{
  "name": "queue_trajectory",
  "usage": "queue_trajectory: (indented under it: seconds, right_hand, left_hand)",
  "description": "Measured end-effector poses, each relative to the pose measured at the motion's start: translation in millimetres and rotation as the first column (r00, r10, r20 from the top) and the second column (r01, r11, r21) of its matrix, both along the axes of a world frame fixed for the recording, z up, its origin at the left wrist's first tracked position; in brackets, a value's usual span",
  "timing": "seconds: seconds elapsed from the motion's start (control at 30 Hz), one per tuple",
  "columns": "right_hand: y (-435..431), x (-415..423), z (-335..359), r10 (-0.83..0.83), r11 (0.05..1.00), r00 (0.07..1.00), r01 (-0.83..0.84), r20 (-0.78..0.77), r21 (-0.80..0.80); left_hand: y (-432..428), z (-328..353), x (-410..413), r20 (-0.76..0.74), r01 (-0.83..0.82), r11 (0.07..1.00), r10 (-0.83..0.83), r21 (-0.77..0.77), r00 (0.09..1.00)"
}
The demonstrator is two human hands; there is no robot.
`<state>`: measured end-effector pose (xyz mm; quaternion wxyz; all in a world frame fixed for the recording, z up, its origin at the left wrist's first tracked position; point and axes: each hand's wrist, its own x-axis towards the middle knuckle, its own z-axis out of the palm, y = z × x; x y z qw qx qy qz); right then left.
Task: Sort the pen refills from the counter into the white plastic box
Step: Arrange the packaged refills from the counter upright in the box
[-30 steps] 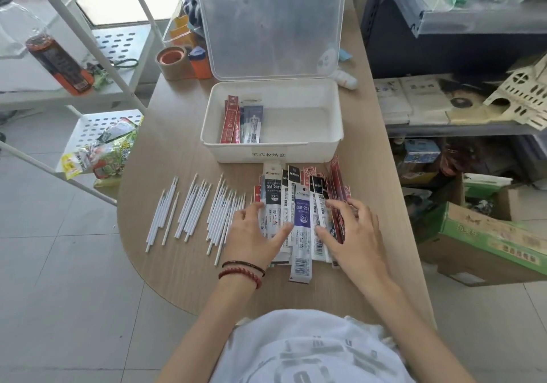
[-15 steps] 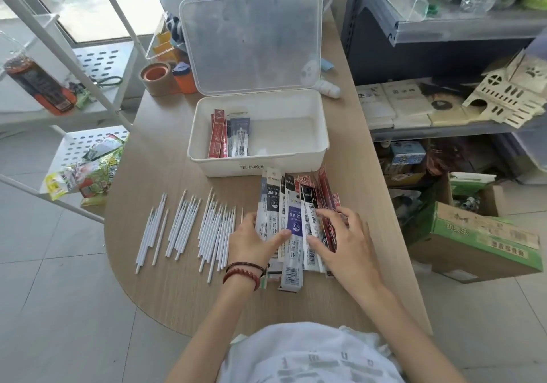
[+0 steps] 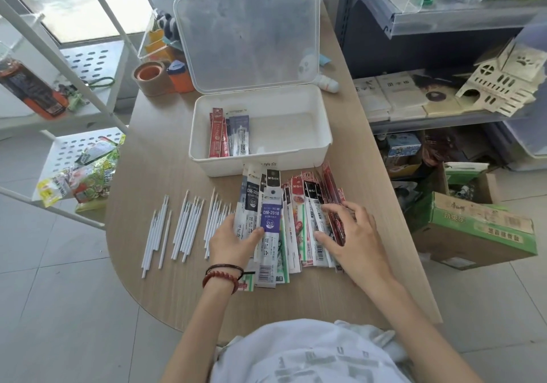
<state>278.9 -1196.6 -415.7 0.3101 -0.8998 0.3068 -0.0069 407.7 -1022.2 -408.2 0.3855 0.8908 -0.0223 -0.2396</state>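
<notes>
Counter (image 3: 165, 157) bears pen refills (image 3: 297, 217) beside shelves (image 3: 438, 117).

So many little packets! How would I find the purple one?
Find the open white plastic box on the wooden counter; a fan of refill packets lies just in front of it. Towards the fan's left, under the thumb of the left hand, lies the purple packet, the only one with a purple label, printed DM-2018.
</notes>
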Motion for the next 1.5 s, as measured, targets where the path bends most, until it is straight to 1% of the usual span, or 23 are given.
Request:
queue_trajectory:
  seconds: [0.1, 0.2, 0.27, 0.33, 0.37, 0.43, 0.5, 0.53, 0.63, 0.77, 0.83, 0.97, 1.07, 1.23, 1.4, 1.5]
  right_hand:
    - [4, 1, 1, -0.026, 1.000, 1.000, 0.026, -0.004, -0.015]
    - [12, 2, 3, -0.064, 0.995, 0.998, 0.065, 0.014, -0.076]
    - [17, 5, 8, -0.070, 0.992, 0.993, 0.080, 0.097, -0.102]
    - [25, 11, 14, -0.055, 0.993, 0.978, 0.074, 0.201, -0.087]
    - [29, 14, 19, -0.040, 0.998, 0.972, 0.051, 0.232, -0.041]
    - [41, 24, 29, -0.004, 0.988, 0.970, -0.034, 0.243, 0.153]
    - [53, 36, 39, 0.008, 0.925, 0.970, -0.099, 0.243, 0.367]
    - [58, 43, 43, -0.009, 0.890, 0.969, -0.106, 0.248, 0.443]
    - [67, 59, 52, -0.093, 0.822, 0.956, -0.083, 0.277, 0.564]
    - [67, 80, 56, -0.142, 0.778, 0.942, -0.084, 0.305, 0.622]
    - [64, 91, 56, -0.154, 0.767, 0.935, -0.090, 0.318, 0.636]
    - [55, 120, 63, -0.146, 0.757, 0.925, -0.123, 0.350, 0.642]
    - [41, 150, 70, -0.152, 0.797, 0.907, -0.122, 0.392, 0.592]
    - [14, 191, 69, -0.158, 0.836, 0.899, -0.098, 0.408, 0.539]
    - [-4, 231, 49, -0.133, 0.879, 0.942, -0.032, 0.309, 0.476]
    - [-1, 248, 36, -0.101, 0.889, 0.963, -0.025, 0.249, 0.456]
  left_hand:
    - [5, 3, 2, -0.021, 0.015, 0.999, -0.016, -0.034, 1.000]
    - [10, 6, 4, -0.072, 0.033, 0.996, -0.039, -0.088, 0.997]
    - [14, 13, 6, -0.097, 0.022, 0.988, -0.037, -0.156, 0.995]
    - [19, 18, 9, -0.138, -0.009, 0.974, -0.022, -0.225, 0.990]
    - [22, 21, 10, -0.160, -0.016, 0.967, -0.026, -0.255, 0.987]
    - [25, 26, 12, -0.193, -0.030, 0.949, -0.032, -0.313, 0.981]
    - [26, 32, 15, -0.191, -0.038, 0.928, -0.037, -0.371, 0.981]
    - [26, 36, 16, -0.181, -0.036, 0.915, -0.041, -0.402, 0.983]
    - [26, 45, 23, -0.158, -0.048, 0.881, -0.030, -0.470, 0.987]
    - [28, 59, 40, -0.119, -0.066, 0.857, 0.005, -0.511, 0.993]
    - [29, 62, 50, -0.109, -0.070, 0.842, 0.014, -0.535, 0.994]
    - [25, 71, 78, -0.077, -0.078, 0.846, 0.044, -0.527, 0.996]
    - [20, 78, 109, -0.041, -0.083, 0.839, 0.072, -0.537, 0.997]
    - [10, 78, 148, 0.008, -0.086, 0.850, 0.106, -0.520, 0.994]
    - [-2, 67, 169, -0.015, -0.090, 0.857, 0.096, -0.508, 0.995]
    - [-4, 54, 176, -0.006, -0.065, 0.882, 0.070, -0.467, 0.998]
